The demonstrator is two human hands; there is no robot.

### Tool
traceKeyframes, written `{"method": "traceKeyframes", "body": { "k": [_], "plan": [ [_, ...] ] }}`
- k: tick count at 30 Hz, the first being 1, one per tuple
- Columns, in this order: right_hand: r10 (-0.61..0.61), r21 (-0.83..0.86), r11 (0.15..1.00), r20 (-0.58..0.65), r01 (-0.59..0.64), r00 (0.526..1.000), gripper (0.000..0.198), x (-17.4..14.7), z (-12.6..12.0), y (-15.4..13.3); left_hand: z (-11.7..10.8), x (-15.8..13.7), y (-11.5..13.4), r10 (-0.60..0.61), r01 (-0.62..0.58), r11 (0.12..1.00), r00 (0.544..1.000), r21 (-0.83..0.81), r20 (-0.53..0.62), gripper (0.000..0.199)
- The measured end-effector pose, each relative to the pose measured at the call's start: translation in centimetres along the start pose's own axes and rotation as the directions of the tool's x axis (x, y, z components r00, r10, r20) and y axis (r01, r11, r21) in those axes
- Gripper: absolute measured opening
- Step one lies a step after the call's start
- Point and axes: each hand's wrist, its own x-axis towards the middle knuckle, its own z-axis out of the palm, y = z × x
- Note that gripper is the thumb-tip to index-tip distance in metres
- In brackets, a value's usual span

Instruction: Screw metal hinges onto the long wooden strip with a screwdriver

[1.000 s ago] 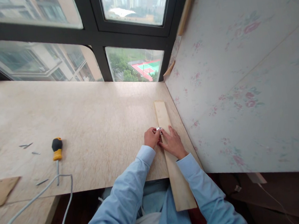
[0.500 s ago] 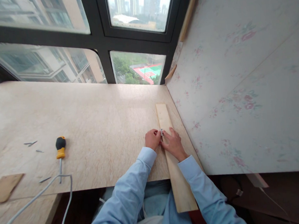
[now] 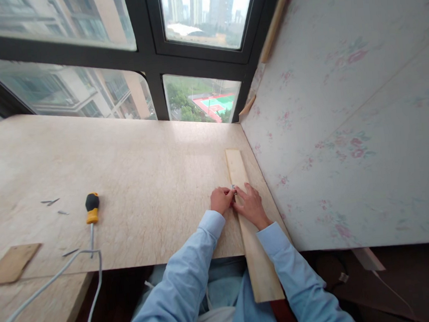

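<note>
- The left hand [image 3: 221, 200] is curled, fingertips pinched on a small metal piece [image 3: 234, 188] at the left edge of a wooden strip [image 3: 251, 228].
- The right hand [image 3: 251, 205] lies flat on the strip, fingers spread narrowly, index fingertip touching the same piece.
- The piece is tiny, silvery, mostly hidden between the two hands; its shape cannot be made out.
- The strip is pale, long and narrow; it lies on the tabletop [image 3: 133, 178] near a flowered panel [image 3: 346, 119], its near end overhanging the table's edge.
- Well apart to the left lie a screwdriver [image 3: 91, 212] with yellow-black handle, loose screws [image 3: 51, 201], a white cable [image 3: 52, 285] and a cardboard scrap [image 3: 11, 264].
</note>
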Motion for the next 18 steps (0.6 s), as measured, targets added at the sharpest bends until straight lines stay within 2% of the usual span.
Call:
{"method": "traceKeyframes", "body": {
  "k": [14,18],
  "plan": [
    [0.004,0.007,1.000,-0.001,-0.004,1.000,0.053,-0.58,-0.20,-0.37,0.57,-0.01,0.43,-0.069,0.069,0.998,0.996,-0.001,-0.059,0.029],
    [0.019,0.017,1.000,0.012,-0.019,1.000,0.053,-0.53,-0.18,-0.38,0.59,-0.08,0.45,-0.057,0.060,0.998,0.995,0.030,-0.077,0.026]
  ]
}}
